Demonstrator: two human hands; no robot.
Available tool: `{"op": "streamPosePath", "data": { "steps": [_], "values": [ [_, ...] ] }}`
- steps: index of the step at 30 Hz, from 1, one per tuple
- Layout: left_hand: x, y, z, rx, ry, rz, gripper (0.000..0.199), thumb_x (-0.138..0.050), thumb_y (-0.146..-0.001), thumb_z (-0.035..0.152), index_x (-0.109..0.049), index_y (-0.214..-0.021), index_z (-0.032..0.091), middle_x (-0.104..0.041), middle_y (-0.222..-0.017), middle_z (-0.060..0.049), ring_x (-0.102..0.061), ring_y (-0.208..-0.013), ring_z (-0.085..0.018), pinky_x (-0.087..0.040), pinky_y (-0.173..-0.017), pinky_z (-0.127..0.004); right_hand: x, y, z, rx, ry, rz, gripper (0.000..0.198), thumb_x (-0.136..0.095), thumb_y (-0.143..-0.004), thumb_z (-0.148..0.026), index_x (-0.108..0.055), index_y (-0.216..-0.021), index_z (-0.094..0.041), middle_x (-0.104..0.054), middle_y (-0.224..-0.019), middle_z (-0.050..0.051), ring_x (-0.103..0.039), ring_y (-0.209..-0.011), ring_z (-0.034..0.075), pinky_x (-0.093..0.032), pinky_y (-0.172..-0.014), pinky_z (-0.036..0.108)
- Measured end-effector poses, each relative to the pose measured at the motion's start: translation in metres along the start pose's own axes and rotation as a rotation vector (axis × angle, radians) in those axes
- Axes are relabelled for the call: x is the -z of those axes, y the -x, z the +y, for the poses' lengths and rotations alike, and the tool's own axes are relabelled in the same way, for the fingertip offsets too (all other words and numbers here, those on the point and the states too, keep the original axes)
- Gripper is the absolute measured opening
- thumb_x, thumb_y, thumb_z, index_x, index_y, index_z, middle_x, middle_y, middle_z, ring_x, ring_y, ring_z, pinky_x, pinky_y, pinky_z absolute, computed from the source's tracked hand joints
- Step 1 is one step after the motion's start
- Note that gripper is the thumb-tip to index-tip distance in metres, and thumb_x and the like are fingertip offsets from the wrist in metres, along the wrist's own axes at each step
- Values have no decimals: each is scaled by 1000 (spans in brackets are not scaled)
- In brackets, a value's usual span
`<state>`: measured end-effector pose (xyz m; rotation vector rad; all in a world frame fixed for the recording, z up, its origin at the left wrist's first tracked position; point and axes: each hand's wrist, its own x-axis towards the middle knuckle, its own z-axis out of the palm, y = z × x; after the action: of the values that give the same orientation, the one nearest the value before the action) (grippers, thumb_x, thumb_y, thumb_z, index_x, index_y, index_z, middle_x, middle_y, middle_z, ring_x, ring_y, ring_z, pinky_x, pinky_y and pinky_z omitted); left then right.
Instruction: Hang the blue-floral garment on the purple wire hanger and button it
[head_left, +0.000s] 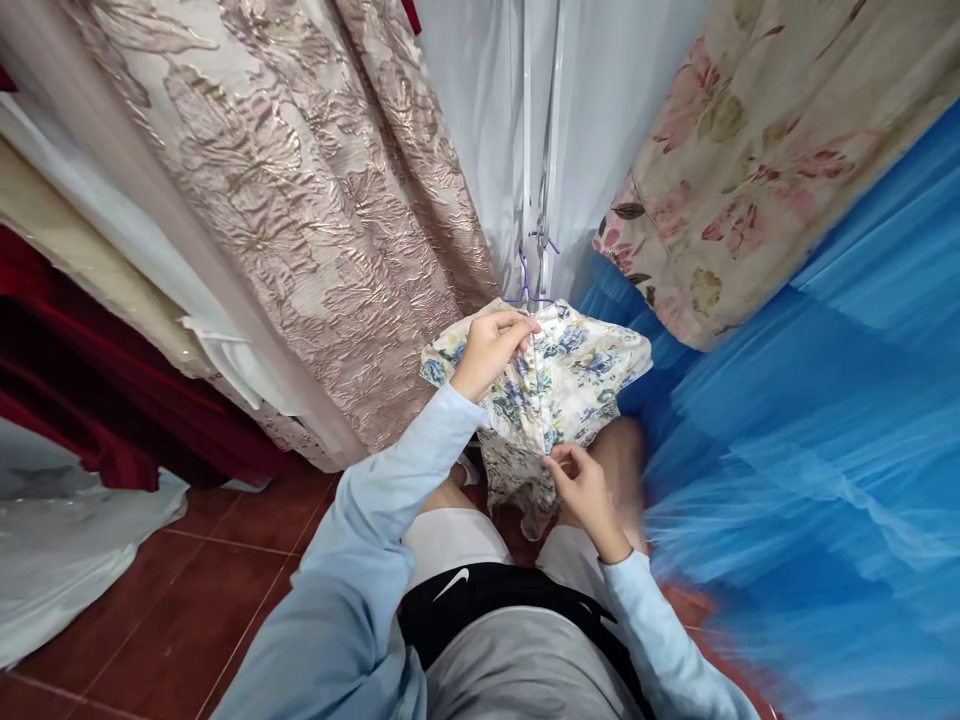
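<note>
In front of my knees hangs a small white shirt (589, 350) with a blue and green floral print, on a thin purple hanger (526, 290). My left hand (493, 345) pinches the shirt's front opening near the collar. Lower down, my right hand (583, 482) pinches the same front edge near its bottom, so the edge runs straight between the two hands. Whether any buttons are fastened is too small to tell. The shirt's lower back part hangs behind and below my right hand.
A pink brocade cloth (300, 200) hangs to the left and a floral cloth (720, 190) to the upper right. Blue tulle (825, 450) fills the right side. The hanger hooks onto a white metal rail (529, 130). Dark red garments (112, 400) hang far left above red floor tiles (217, 590).
</note>
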<state>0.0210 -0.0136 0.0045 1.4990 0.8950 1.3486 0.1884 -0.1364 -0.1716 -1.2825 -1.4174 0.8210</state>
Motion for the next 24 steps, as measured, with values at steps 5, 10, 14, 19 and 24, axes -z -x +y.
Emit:
{"op": "streamPosePath", "data": {
  "steps": [5, 10, 14, 19, 24],
  "values": [
    [0, 12, -8, -317, -382, 104, 22, -67, -90, 30, -70, -75, 14, -63, -76, -3, -53, -69, -13, -42, -65, -25, 15, -61, -67, 259, -30, 116, 27, -65, -92, -47, -68, -100, -21, -71, -97, 8, -66, -87, 23, -53, -80, 35],
    [0, 16, -17, -248, -266, 32, 25, -62, -93, 35, -69, -82, 14, -67, -76, -3, -55, -66, -13, -43, -64, -24, 24, -143, -119, 690, 192, 73, 30, -51, -102, -43, -69, -112, -22, -67, -115, 12, -62, -104, 26, -52, -86, 40],
    [0, 19, -24, -223, -214, 54, 28, -64, -92, 40, -68, -81, 15, -67, -76, -3, -54, -65, -12, -41, -60, -22, 29, -173, -131, 795, 335, -136, 33, -49, -103, -44, -69, -91, -21, -68, -85, 7, -61, -82, 22, -49, -80, 36],
    [-9, 22, -39, -215, -164, 118, 28, -64, -92, 39, -64, -78, 14, -59, -69, -1, -48, -60, -11, -37, -55, -21, 30, -168, -137, 797, 336, -151, 32, -49, -103, -42, -67, -90, -20, -68, -84, 6, -60, -79, 21, -46, -75, 33],
    [-14, 26, -43, -241, -201, 152, 18, -60, -91, 24, -59, -75, 16, -55, -70, -1, -49, -62, -11, -38, -59, -21, 26, -170, -144, 773, 431, -265, 27, -57, -98, -41, -70, -93, -17, -70, -83, 6, -61, -75, 20, -42, -71, 30]
  ]
}}
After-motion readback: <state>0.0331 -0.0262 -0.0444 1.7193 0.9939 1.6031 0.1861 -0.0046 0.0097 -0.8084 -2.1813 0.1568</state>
